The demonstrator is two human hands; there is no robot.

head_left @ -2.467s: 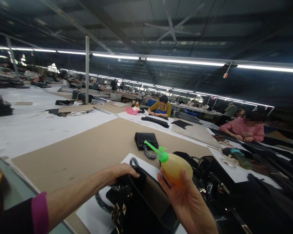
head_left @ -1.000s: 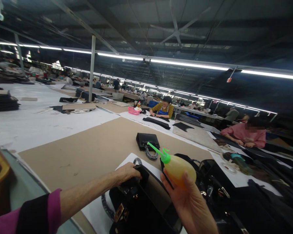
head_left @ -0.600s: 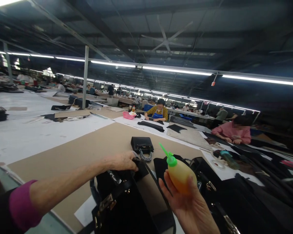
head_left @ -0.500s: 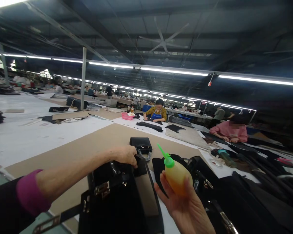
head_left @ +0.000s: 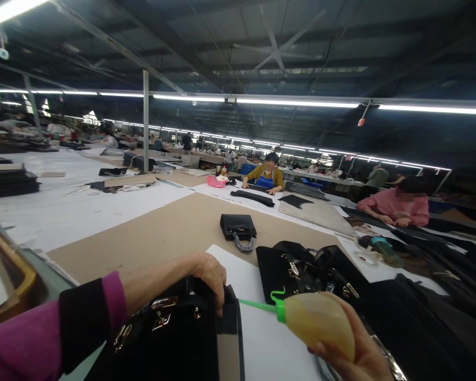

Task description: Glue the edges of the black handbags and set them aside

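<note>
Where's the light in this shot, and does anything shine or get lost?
Head view: bright tube lights cross below a dark ceiling; head view: the metal fittings on the black bag glint, while its dark surface shows little detail; head view: the far benches are too small and soft to read clearly.

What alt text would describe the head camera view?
A right hand holds a squeeze bottle, its green spout pointing at a black bag held by the left hand; a small black handbag sits beyond.
</note>
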